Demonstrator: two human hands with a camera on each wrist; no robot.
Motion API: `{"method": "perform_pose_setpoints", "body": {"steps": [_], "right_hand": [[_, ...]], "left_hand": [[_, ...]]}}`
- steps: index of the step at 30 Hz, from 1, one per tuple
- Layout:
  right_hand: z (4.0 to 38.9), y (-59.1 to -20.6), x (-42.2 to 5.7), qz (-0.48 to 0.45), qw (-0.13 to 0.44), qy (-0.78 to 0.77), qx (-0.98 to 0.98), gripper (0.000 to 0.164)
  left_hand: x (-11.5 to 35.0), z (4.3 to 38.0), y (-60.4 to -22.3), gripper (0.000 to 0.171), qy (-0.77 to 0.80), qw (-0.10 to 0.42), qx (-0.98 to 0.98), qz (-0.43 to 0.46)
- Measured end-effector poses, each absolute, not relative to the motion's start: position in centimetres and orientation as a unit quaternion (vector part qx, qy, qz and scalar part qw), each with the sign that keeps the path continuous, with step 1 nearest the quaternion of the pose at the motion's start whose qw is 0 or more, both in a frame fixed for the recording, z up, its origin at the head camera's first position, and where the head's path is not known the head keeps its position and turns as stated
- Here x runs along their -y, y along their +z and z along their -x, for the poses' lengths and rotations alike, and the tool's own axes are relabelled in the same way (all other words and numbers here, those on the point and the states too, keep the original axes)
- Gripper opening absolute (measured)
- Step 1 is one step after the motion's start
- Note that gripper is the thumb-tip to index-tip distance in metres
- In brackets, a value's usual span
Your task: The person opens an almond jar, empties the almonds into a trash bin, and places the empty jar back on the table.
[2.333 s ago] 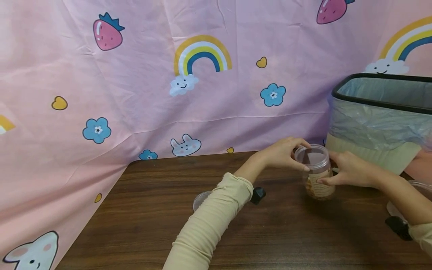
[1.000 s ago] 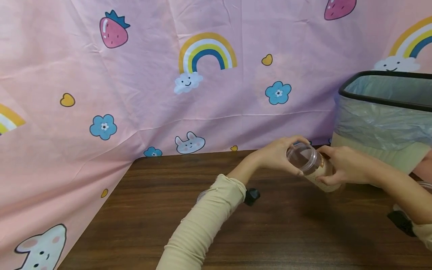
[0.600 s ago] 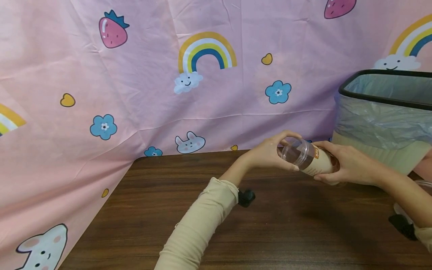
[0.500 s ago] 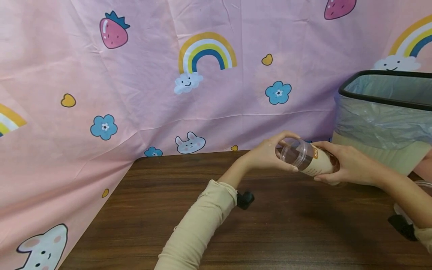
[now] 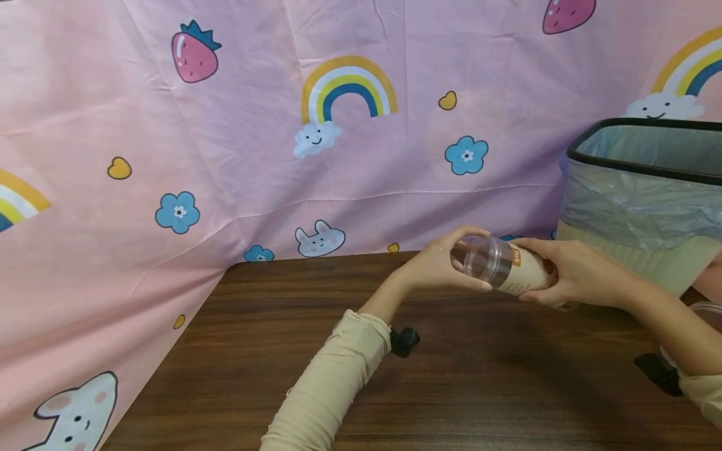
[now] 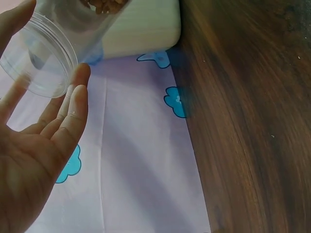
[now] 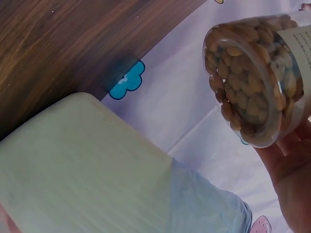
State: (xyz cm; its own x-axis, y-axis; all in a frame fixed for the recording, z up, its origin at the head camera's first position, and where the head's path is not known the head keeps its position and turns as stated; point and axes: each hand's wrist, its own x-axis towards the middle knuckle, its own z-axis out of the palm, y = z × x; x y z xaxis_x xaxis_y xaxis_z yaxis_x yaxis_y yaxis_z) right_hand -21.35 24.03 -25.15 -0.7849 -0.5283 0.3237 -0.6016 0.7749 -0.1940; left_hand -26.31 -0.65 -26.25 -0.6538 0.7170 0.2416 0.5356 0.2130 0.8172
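A clear plastic jar [image 5: 527,270] with a cream and orange label is tilted almost onto its side above the table, its mouth end to the left. Brown almonds [image 7: 245,90] lie against its base in the right wrist view. My right hand [image 5: 589,274] grips the jar round its lower part, thumb in front. At the other end, my left hand [image 5: 429,266] holds the clear rim [image 6: 51,60], thumb on one side and fingers on the other. The fingertips lie right at that rim in the left wrist view.
A bin [image 5: 637,200] with a black rim and a thin plastic liner stands at the right. Behind my right forearm shows a clear round plastic edge [image 5: 705,307]. A pink patterned cloth [image 5: 417,207] hangs behind the dark wooden table [image 5: 451,388].
The jar has gone from upright to nearly sideways, its mouth swinging left. Both hands have stayed on it, the left moving left with the rim. The clear disc by my left sleeve is now hidden.
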Motion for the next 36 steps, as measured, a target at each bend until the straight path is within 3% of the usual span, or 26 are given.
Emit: {"method": "perform_pose_setpoints", "body": {"steps": [19,26,33,36], "right_hand": [[21.6,-25.8,-23.5,-0.302,0.14,0.11,0.937,0.075],[21.6,-25.4,-23.5,-0.307,0.133,0.116,0.935,0.073],[21.6,-25.0,-23.6,-0.3,0.133,0.117,0.937,0.074],[21.6,-24.8,-23.7,-0.302,0.139,0.112,0.936,0.074]], "left_hand": [[0.8,26.0,-27.3,0.068,0.48,0.081,-0.809,-0.33],[0.9,25.9,-26.9,0.07,0.5,0.134,-0.796,-0.314],[1.4,26.3,-25.9,0.093,0.43,0.092,-0.805,-0.397],[1.5,26.7,-25.5,0.094,0.425,0.066,-0.779,-0.456]]}}
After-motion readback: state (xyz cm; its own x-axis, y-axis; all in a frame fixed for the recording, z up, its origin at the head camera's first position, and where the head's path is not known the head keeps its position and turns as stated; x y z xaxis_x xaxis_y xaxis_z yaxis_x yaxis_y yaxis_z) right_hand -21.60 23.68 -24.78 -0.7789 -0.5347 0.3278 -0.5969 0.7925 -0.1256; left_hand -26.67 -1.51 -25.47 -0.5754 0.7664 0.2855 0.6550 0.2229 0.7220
